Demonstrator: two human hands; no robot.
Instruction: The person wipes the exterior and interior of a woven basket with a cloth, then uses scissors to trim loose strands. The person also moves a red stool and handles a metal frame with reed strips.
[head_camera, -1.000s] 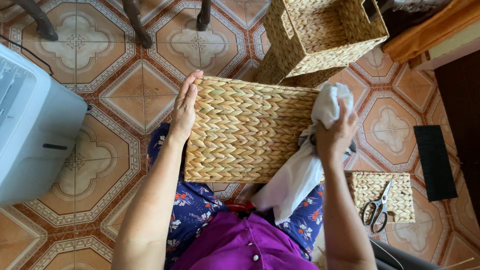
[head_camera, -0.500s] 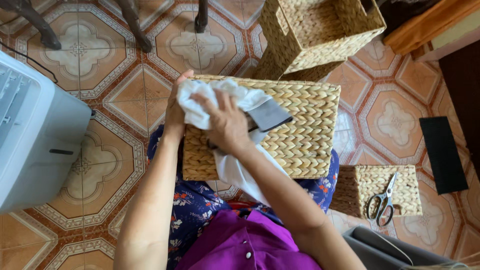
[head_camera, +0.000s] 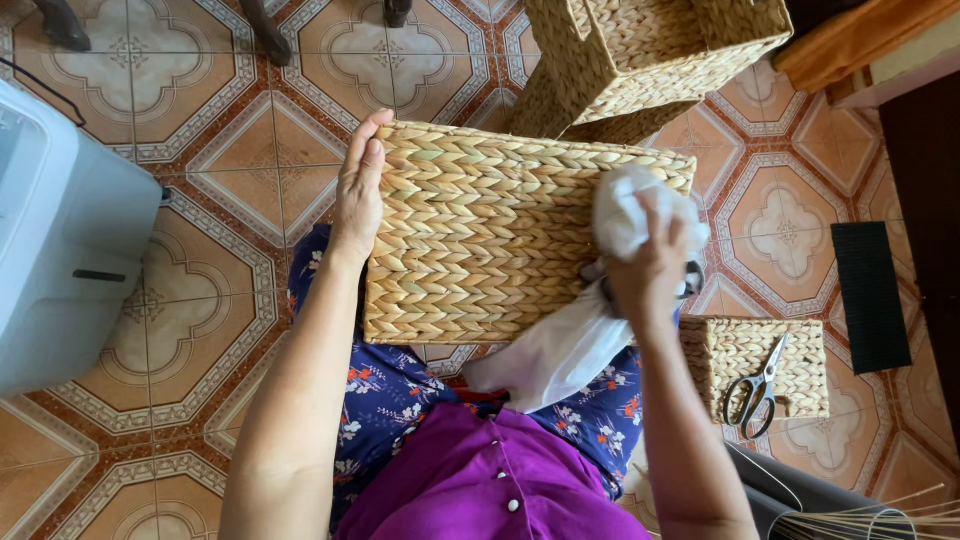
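Observation:
A rectangular woven straw basket (head_camera: 490, 235) rests on my lap with a flat woven side facing up. My left hand (head_camera: 360, 190) lies flat against its left edge and steadies it. My right hand (head_camera: 650, 265) is closed on a bunched white cloth (head_camera: 625, 215) and presses it onto the basket's right end. The rest of the cloth hangs down over my knee toward my purple shirt.
Two more woven baskets (head_camera: 650, 50) are stacked on the tiled floor beyond the one on my lap. A small woven box (head_camera: 755, 365) with scissors (head_camera: 755, 385) on it stands at the right. A grey-white plastic appliance (head_camera: 60, 240) sits at the left, a black mat (head_camera: 870, 295) at the far right.
My right hand swept the white cloth across the basket, from the right end to the left end and back to the right end. My left hand stayed on the left edge.

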